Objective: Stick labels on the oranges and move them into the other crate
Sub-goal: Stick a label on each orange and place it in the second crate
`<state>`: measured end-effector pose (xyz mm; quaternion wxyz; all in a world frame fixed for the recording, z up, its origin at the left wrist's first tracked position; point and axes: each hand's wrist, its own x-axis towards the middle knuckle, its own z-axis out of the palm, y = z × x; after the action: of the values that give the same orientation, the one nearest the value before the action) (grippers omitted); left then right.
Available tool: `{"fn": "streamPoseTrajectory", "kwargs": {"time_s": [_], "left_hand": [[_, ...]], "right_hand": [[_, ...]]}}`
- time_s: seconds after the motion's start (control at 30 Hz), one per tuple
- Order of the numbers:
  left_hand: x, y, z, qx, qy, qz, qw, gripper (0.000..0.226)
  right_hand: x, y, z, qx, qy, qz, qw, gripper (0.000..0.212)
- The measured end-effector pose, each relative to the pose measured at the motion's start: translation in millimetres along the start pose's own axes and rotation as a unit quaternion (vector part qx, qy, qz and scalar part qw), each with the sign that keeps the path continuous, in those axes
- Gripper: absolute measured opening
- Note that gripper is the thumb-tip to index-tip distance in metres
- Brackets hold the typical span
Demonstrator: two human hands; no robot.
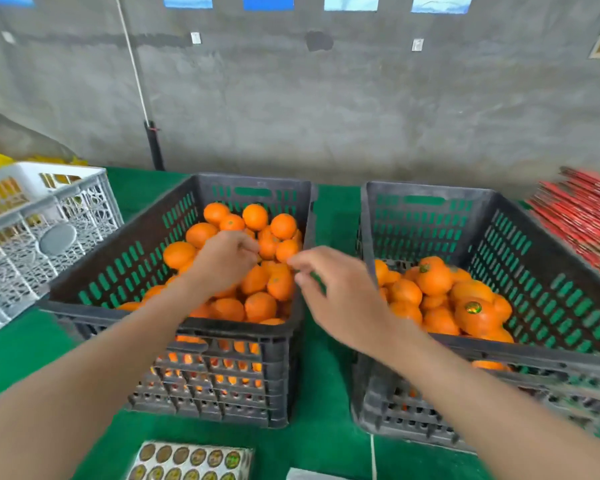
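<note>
Even daylight, soft shadows, blurred warped edges

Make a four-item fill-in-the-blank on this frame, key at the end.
1. The left crate and the right crate stand on a table cover whose colour is ___.
2. The labelled orange lies in the ___ crate.
3. The label sheet lies in front of the ___ crate.
4. The lattice crate at the far left is ___ in colour.

Missing words: green; right; left; white.
</note>
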<state>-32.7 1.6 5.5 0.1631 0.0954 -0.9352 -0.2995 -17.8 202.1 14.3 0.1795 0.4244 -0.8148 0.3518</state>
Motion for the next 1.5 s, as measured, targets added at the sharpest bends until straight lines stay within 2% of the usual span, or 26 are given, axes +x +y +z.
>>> {"fn": "streamPoseTrajectory", "kwargs": {"time_s": [0.1,0.17,0.3,0.37,0.47,0.63,0.7,0.73,0.77,0.8,0.83,0.87,0.97,1.07,1.1,1.13,1.2,1.27,1.33,1.4,1.47,1.5], "left_hand": [[23,-49,-11,0.146,-0.087,-0.057,0.984,0.038],[37,-68,-11,0.268,-0.161,-0.042,0.949,0.050],[56,-91,2,0.320,-0.289,-0.015,0.902,0.068],[60,-98,9,0.342,-0.302,0.004,0.890,0.074],[62,-104,17,0.334,-0.296,-0.005,0.895,0.081],[59,-100,18,0.331,-0.243,-0.036,0.911,0.073],[56,-88,11,0.215,-0.167,-0.069,0.960,0.072],[53,-76,5,0.100,-0.108,-0.095,0.985,0.072],[49,-62,-4,-0.055,-0.051,-0.119,0.990,0.069],[44,-47,-14,-0.226,-0.012,-0.125,0.966,0.062],[34,-30,-25,-0.367,-0.001,-0.112,0.923,0.053],[20,-15,-35,-0.447,-0.008,-0.084,0.891,0.048],[-37,19,-57,-0.522,-0.070,0.025,0.849,0.056],[-97,31,-49,-0.528,-0.160,0.070,0.831,0.068],[-114,32,-40,-0.510,-0.189,0.061,0.837,0.072],[-129,32,-27,-0.489,-0.215,0.039,0.845,0.076],[-158,29,6,-0.450,-0.271,-0.031,0.850,0.077],[-180,24,37,-0.419,-0.323,-0.119,0.840,0.081],[-193,14,66,-0.436,-0.325,-0.209,0.813,0.082],[-199,4,89,-0.445,-0.302,-0.282,0.795,0.081],[-201,-8,104,-0.434,-0.271,-0.320,0.797,0.080],[-201,-12,108,-0.429,-0.264,-0.328,0.799,0.087]], "right_hand": [[9,-14,41,0.057,-0.079,0.073,0.993,0.033],[12,-11,57,0.050,-0.103,0.111,0.987,0.038],[11,-4,64,0.030,-0.095,0.149,0.984,0.039],[11,-3,64,0.026,-0.099,0.163,0.981,0.040],[9,-3,66,0.027,-0.097,0.174,0.980,0.040],[7,-4,67,0.034,-0.072,0.170,0.982,0.038],[6,-3,67,0.038,-0.068,0.166,0.983,0.037],[5,-4,66,0.041,-0.062,0.159,0.984,0.035],[4,-5,64,0.046,-0.049,0.147,0.987,0.034],[3,-8,63,0.053,-0.030,0.134,0.989,0.032],[0,-11,61,0.060,-0.008,0.122,0.991,0.030],[-6,-13,60,0.068,0.018,0.114,0.991,0.029],[-48,-18,59,0.101,0.108,0.133,0.980,0.031],[-119,-9,63,0.098,0.151,0.166,0.969,0.029],[-143,-2,65,0.087,0.125,0.193,0.969,0.026],[-163,7,66,0.074,0.058,0.233,0.968,0.023],[-196,26,72,0.040,-0.162,0.305,0.938,0.027],[-215,41,80,-0.001,-0.305,0.311,0.900,0.035],[-220,44,85,-0.023,-0.363,0.297,0.883,0.039],[-220,43,88,-0.027,-0.374,0.290,0.881,0.037],[-218,40,86,-0.018,-0.358,0.285,0.889,0.030],[-218,40,84,-0.016,-0.348,0.277,0.895,0.028]]}}
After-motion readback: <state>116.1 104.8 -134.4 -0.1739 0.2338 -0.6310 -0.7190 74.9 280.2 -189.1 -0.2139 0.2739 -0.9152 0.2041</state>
